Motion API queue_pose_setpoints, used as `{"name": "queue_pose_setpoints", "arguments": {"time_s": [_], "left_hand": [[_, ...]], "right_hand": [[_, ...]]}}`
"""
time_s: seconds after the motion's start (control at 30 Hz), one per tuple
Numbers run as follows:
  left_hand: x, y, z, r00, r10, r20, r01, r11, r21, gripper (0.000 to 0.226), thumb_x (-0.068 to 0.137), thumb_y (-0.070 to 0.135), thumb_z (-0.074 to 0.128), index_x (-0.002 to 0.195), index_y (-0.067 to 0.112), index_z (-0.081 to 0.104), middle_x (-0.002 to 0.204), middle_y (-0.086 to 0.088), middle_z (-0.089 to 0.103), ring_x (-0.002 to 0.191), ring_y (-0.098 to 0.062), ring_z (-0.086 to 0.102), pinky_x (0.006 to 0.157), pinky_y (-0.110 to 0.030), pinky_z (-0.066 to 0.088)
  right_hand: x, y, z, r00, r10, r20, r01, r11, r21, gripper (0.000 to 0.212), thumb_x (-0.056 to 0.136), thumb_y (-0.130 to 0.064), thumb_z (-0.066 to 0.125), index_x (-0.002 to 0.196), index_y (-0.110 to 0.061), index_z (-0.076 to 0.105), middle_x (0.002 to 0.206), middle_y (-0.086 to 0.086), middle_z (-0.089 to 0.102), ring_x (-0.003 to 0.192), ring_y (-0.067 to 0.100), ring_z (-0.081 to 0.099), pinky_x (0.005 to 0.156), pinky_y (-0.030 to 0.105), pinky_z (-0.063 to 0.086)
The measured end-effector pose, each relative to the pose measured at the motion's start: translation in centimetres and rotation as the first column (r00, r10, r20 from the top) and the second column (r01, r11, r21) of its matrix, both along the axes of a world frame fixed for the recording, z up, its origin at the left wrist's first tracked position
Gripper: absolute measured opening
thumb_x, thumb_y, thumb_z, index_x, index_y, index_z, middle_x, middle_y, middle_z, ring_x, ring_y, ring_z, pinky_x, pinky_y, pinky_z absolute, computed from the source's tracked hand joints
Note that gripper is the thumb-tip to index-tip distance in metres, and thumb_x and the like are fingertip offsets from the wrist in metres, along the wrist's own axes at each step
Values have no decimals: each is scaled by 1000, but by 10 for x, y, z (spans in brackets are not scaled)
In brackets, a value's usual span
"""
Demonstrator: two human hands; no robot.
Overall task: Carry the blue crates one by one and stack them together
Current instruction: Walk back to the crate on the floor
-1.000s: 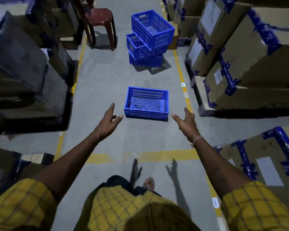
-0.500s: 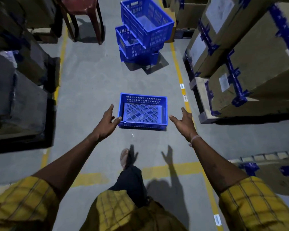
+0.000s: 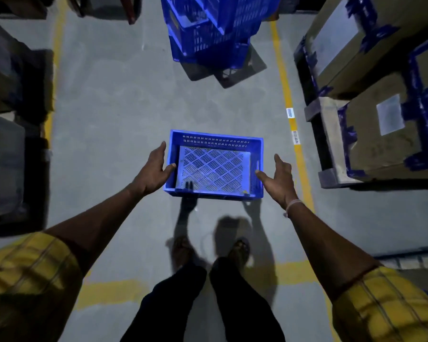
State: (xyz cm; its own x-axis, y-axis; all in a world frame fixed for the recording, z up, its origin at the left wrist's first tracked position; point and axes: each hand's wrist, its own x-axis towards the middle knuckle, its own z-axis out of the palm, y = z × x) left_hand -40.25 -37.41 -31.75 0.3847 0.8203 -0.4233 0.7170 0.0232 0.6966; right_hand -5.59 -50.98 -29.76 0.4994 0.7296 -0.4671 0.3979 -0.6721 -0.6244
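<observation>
A blue crate (image 3: pixel 214 166) with a perforated bottom sits alone on the grey floor, just ahead of my feet. My left hand (image 3: pixel 153 170) is at its left side with fingers spread, the thumb over the left rim. At the crate's right side my right hand (image 3: pixel 278 178) is open, its thumb reaching the right rim. Neither hand grips the crate. Farther up the aisle, at the top of the view, stands an untidy stack of blue crates (image 3: pixel 213 28), the top one tilted.
Large cardboard boxes (image 3: pixel 386 95) bound with blue tape line the right side on pallets. Dark wrapped goods (image 3: pixel 8 119) line the left. Yellow floor lines (image 3: pixel 286 95) border the aisle. Chair legs (image 3: pixel 131 8) show at the top left.
I have walked up to the lone crate. Both hands moved from in front of it to either side of it, thumbs now at the rims. The stack has come nearer.
</observation>
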Motion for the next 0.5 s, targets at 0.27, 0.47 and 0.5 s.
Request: {"name": "queue_pose_setpoints", "arguments": {"time_s": [0.27,0.47,0.5], "left_hand": [[40,55,-162,998,10,-64,-1,990,138,92,84,53,43,152,-7,27,152,-30,34,139,-41,34,113,-46,29],[30,99,-314,986,90,-141,-85,996,35,79,84,55,53,151,22,29,135,-23,52,127,-47,48,105,-56,43],[35,102,-325,982,105,-160,-103,994,25,78,88,47,57,155,24,23,139,-27,47,130,-47,45,109,-55,40]], "right_hand": [[52,51,-202,995,68,72,-63,996,-69,84,87,-44,67,156,-25,24,150,7,29,139,33,32,111,41,33],[89,80,-326,986,125,106,-109,983,-148,95,84,-39,71,158,-27,14,155,8,20,135,40,38,110,45,39],[95,84,-342,986,127,109,-109,981,-159,96,84,-35,71,159,-27,12,157,9,17,135,40,40,109,43,40]]}}
